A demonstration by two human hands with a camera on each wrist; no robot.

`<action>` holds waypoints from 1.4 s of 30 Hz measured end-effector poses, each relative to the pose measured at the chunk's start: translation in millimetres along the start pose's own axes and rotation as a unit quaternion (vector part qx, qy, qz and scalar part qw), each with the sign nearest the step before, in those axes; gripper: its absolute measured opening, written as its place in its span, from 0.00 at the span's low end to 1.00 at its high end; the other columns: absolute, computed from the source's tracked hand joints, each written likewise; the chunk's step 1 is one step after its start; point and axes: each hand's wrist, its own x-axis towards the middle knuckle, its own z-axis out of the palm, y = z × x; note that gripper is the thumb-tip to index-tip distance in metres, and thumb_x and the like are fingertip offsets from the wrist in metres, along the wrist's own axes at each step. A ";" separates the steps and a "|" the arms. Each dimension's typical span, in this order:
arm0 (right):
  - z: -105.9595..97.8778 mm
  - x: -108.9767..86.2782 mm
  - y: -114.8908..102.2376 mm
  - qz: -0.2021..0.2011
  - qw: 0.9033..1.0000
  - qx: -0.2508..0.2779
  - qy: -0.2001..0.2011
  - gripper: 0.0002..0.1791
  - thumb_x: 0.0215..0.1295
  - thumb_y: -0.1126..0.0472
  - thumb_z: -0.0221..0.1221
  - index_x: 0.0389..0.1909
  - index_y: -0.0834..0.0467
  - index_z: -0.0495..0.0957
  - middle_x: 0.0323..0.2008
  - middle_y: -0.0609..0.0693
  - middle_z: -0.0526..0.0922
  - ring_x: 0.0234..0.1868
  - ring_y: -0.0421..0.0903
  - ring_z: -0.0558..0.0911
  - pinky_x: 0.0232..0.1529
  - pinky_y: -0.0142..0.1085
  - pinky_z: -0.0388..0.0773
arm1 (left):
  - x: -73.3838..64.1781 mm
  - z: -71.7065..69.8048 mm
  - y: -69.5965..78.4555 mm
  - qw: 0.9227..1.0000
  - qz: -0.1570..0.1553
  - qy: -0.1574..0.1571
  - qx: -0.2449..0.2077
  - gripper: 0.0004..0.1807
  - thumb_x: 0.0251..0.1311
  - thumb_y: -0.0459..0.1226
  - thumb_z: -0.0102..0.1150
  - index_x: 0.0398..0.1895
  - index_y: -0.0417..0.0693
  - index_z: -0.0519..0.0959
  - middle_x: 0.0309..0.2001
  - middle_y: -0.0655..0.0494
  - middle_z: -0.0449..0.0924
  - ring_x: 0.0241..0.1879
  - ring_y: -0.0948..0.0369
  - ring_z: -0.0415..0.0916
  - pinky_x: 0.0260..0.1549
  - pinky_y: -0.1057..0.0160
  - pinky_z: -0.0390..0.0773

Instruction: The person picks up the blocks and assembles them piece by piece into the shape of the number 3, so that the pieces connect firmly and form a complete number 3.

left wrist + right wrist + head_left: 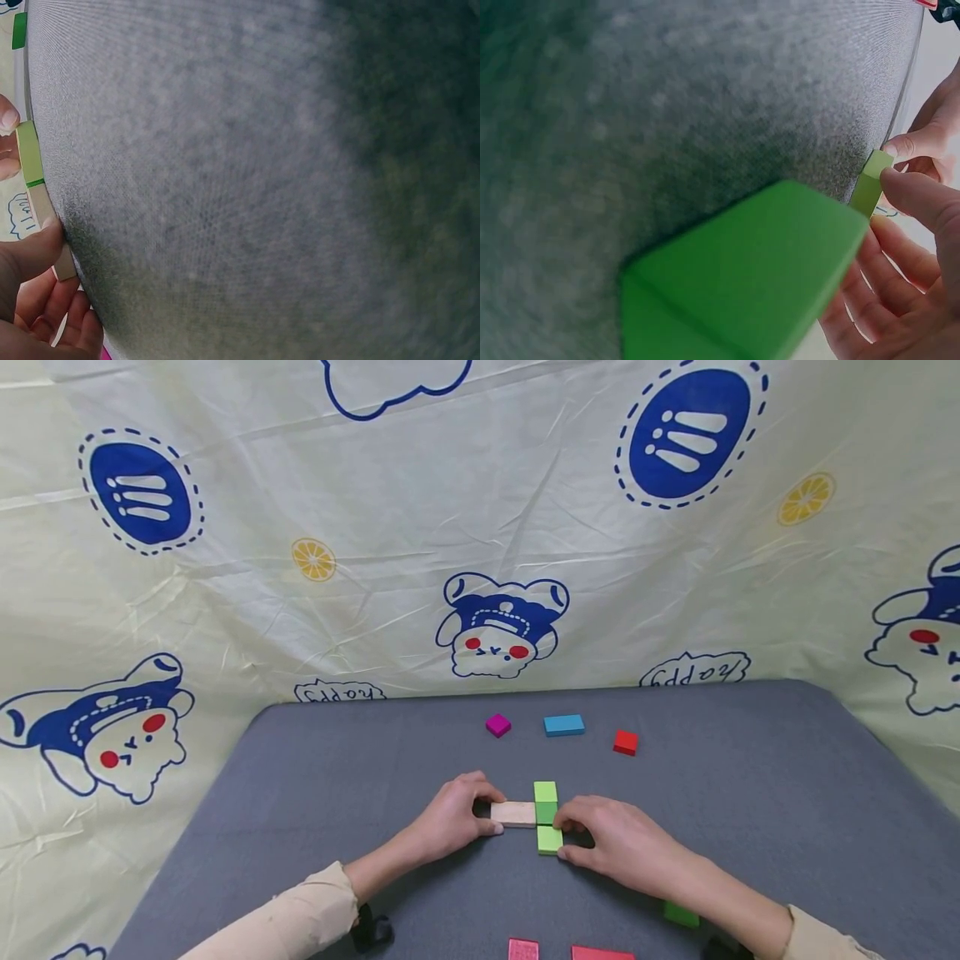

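- Beige and faintly grained, the wood block (513, 814) lies flat on the table (337, 760), its long side running left to right.
- Touching the wood block's right end is the green block (546, 812), light on its far part and deeper green on its near part; whether that is one piece or two, I cannot tell.
- Bright and squarish from above, the lime block (550, 840) sits just to the near right of the wood block, against the green block's near side.
- The left hand (457, 817) pinches the wood block's left end, forefinger on the far side and thumb on the near side.
- The right hand (615, 839), well to the right of the wood block's end, pinches the lime block between thumb and forefinger; its other fingers are curved in the right wrist view.
- Grey and cloth-like, the table bears more blocks around the wood block: a purple block (498, 725) beyond it, a blue block (564, 725) beyond and to its right, a red block (626, 742) farther right.
- On the wood block's near side, well apart, are a pink block (523, 949), cut off by the view's edge, and a loose green block (681, 915), partly hidden by the right forearm.
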 end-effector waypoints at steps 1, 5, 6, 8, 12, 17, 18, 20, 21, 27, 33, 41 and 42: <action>0.3 -0.1 -0.1 0.000 1.000 0.000 0.002 0.14 0.54 0.53 0.72 0.41 0.46 0.81 0.33 0.34 0.75 0.34 0.34 0.72 0.36 0.36 0.74 | 0.1 0.0 0.2 1.000 -0.001 0.000 0.001 0.13 0.53 0.33 0.73 0.43 0.47 0.85 0.36 0.63 0.75 0.39 0.63 0.71 0.43 0.64 0.72; 1.4 -0.1 -0.4 0.000 1.000 -0.003 0.010 0.13 0.54 0.53 0.72 0.40 0.46 0.81 0.33 0.34 0.75 0.34 0.34 0.72 0.36 0.36 0.74 | 0.4 0.3 0.7 1.000 -0.007 -0.003 0.000 0.13 0.53 0.34 0.73 0.43 0.47 0.86 0.36 0.63 0.75 0.39 0.63 0.71 0.43 0.65 0.71; 1.6 0.1 -0.5 0.001 1.000 -0.003 0.011 0.13 0.54 0.53 0.72 0.40 0.46 0.81 0.33 0.34 0.75 0.34 0.34 0.72 0.36 0.36 0.74 | 0.3 0.4 0.7 1.000 -0.007 -0.004 -0.001 0.13 0.53 0.34 0.73 0.43 0.47 0.86 0.36 0.63 0.75 0.39 0.63 0.71 0.43 0.65 0.71; 1.8 0.5 -0.7 0.003 1.000 -0.003 0.011 0.13 0.54 0.53 0.72 0.40 0.46 0.82 0.33 0.34 0.75 0.34 0.34 0.72 0.36 0.36 0.74 | 0.2 0.4 0.7 1.000 -0.009 -0.005 -0.002 0.13 0.53 0.34 0.73 0.43 0.48 0.86 0.36 0.64 0.75 0.39 0.63 0.71 0.43 0.65 0.71; 1.7 0.7 -1.1 0.007 1.000 -0.001 0.011 0.13 0.54 0.54 0.72 0.39 0.46 0.81 0.33 0.33 0.76 0.34 0.34 0.73 0.36 0.37 0.74 | -0.2 0.2 0.5 1.000 -0.011 -0.007 -0.005 0.13 0.53 0.34 0.73 0.43 0.48 0.86 0.36 0.64 0.75 0.39 0.63 0.71 0.43 0.65 0.71; 0.6 0.7 -0.8 0.011 1.000 -0.004 0.011 0.13 0.54 0.54 0.72 0.39 0.45 0.82 0.32 0.33 0.76 0.33 0.34 0.73 0.36 0.37 0.74 | 0.2 0.0 0.2 1.000 -0.011 -0.007 -0.006 0.13 0.53 0.34 0.73 0.44 0.48 0.86 0.36 0.64 0.75 0.39 0.63 0.71 0.42 0.65 0.71; 0.5 0.7 -0.6 0.012 1.000 -0.005 0.011 0.13 0.54 0.54 0.72 0.39 0.45 0.82 0.32 0.33 0.76 0.33 0.34 0.73 0.36 0.37 0.75 | 0.3 0.0 0.3 1.000 -0.011 -0.006 -0.005 0.13 0.53 0.34 0.73 0.43 0.48 0.86 0.36 0.64 0.75 0.39 0.63 0.70 0.42 0.65 0.71; 0.4 0.7 -0.5 0.014 1.000 -0.007 0.012 0.13 0.54 0.54 0.72 0.39 0.46 0.82 0.33 0.34 0.76 0.34 0.34 0.73 0.37 0.37 0.75 | 0.6 0.1 0.1 1.000 -0.011 -0.006 -0.003 0.13 0.53 0.34 0.73 0.43 0.48 0.86 0.36 0.64 0.75 0.39 0.63 0.70 0.42 0.65 0.71; 0.4 0.6 -0.4 0.014 1.000 -0.008 0.012 0.13 0.54 0.54 0.72 0.39 0.46 0.82 0.33 0.34 0.76 0.34 0.34 0.73 0.37 0.37 0.75 | 0.7 0.1 0.3 1.000 -0.011 -0.006 -0.002 0.13 0.53 0.34 0.73 0.43 0.48 0.86 0.36 0.64 0.75 0.39 0.64 0.70 0.42 0.65 0.71; 1.0 0.0 0.1 0.015 1.000 -0.011 0.012 0.13 0.53 0.54 0.73 0.39 0.46 0.82 0.33 0.34 0.77 0.34 0.34 0.74 0.37 0.38 0.75 | 0.2 0.1 0.5 1.000 -0.011 -0.005 0.000 0.14 0.53 0.34 0.73 0.44 0.48 0.86 0.36 0.64 0.75 0.39 0.63 0.71 0.42 0.65 0.71; 1.8 0.2 0.1 0.016 1.000 0.000 0.014 0.12 0.54 0.53 0.72 0.39 0.45 0.82 0.32 0.33 0.76 0.34 0.34 0.73 0.37 0.37 0.75 | 0.0 0.7 -0.1 1.000 -0.009 -0.003 0.003 0.14 0.53 0.34 0.73 0.43 0.48 0.86 0.36 0.64 0.75 0.39 0.63 0.71 0.42 0.65 0.71; -1.4 1.8 0.3 0.015 1.000 0.020 -0.009 0.12 0.57 0.54 0.71 0.41 0.43 0.83 0.30 0.32 0.73 0.33 0.35 0.72 0.35 0.37 0.72 | 0.0 1.1 -0.4 1.000 -0.006 0.001 0.001 0.14 0.52 0.34 0.74 0.43 0.48 0.86 0.35 0.64 0.75 0.39 0.64 0.71 0.42 0.65 0.71; -1.6 1.9 0.1 0.016 1.000 0.020 -0.010 0.11 0.57 0.54 0.71 0.41 0.44 0.83 0.30 0.33 0.73 0.33 0.35 0.72 0.35 0.37 0.71 | 0.1 1.2 -0.5 1.000 -0.006 0.001 0.001 0.13 0.52 0.34 0.74 0.43 0.48 0.86 0.35 0.64 0.75 0.39 0.64 0.71 0.42 0.65 0.71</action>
